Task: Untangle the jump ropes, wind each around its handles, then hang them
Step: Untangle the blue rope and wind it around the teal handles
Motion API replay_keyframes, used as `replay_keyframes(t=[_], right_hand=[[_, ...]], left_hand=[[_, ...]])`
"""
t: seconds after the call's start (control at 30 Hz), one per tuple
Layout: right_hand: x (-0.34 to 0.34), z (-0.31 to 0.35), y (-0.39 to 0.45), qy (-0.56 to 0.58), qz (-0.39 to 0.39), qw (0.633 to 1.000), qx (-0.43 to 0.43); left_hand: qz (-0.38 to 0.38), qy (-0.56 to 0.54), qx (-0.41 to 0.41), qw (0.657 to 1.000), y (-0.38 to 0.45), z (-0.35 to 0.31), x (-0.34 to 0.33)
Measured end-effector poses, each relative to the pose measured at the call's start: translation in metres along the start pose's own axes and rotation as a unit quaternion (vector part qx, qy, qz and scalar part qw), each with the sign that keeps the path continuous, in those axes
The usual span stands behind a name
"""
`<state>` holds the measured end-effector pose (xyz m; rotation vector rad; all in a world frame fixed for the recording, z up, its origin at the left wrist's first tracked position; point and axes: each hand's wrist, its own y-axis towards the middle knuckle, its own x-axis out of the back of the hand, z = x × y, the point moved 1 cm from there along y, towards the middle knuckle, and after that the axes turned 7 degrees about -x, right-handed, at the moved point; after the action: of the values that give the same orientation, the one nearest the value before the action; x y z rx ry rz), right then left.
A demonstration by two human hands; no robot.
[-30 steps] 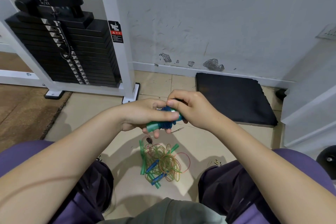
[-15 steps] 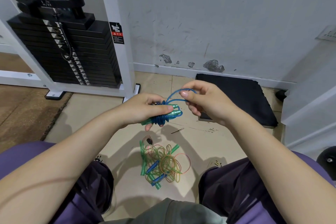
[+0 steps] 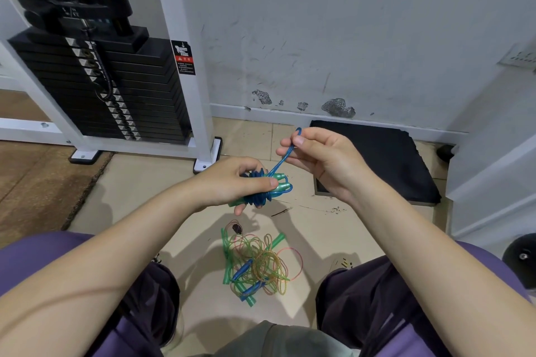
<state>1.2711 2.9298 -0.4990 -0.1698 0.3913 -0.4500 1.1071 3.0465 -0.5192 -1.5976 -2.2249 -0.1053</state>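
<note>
While the left hand (image 3: 232, 182) is gripping the wound blue rope bundle (image 3: 262, 187), its green handles lying roughly level and pointing right, the right hand (image 3: 316, 153) is pinching a rope loop (image 3: 285, 152) slanting upward. Tangled ropes (image 3: 255, 265) are lying on the tiled floor (image 3: 139, 197) between the knees, near a scuffed wall (image 3: 319, 38).

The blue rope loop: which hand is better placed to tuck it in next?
Probably the right hand: it already pinches the blue rope loop above the bundle. The left hand is occupied gripping the wound handles.
</note>
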Motion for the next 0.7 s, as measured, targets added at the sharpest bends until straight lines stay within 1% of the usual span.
replay_keyframes(t=[0.07, 0.13, 0.3, 0.43, 0.5, 0.6, 0.7], right_hand=[[0.0, -0.002, 0.001, -0.058, -0.045, 0.997, 0.006], [-0.002, -0.004, 0.001, -0.088, -0.059, 0.994, 0.004], [-0.005, -0.003, 0.001, -0.092, -0.082, 0.992, -0.008], [-0.003, -0.004, 0.002, -0.1, -0.091, 0.991, -0.009], [-0.002, -0.003, 0.001, -0.095, -0.09, 0.991, -0.01], [0.003, 0.0, 0.001, -0.082, -0.075, 0.994, -0.017], [0.008, 0.003, 0.0, -0.133, -0.016, 0.991, -0.026]], left_hand=[[0.006, -0.006, -0.01, 1.0, -0.001, -0.001, 0.0], [0.013, -0.012, -0.023, 1.0, -0.002, -0.002, 0.0], [0.005, -0.035, -0.054, 0.998, -0.004, -0.006, 0.002], [-0.025, -0.002, -0.039, 0.999, -0.003, -0.006, 0.006], [-0.037, 0.016, -0.033, 0.999, -0.002, -0.004, 0.009], [-0.043, 0.01, -0.041, 0.998, -0.003, -0.003, 0.011], [-0.046, 0.003, -0.055, 0.997, -0.004, -0.002, 0.013]])
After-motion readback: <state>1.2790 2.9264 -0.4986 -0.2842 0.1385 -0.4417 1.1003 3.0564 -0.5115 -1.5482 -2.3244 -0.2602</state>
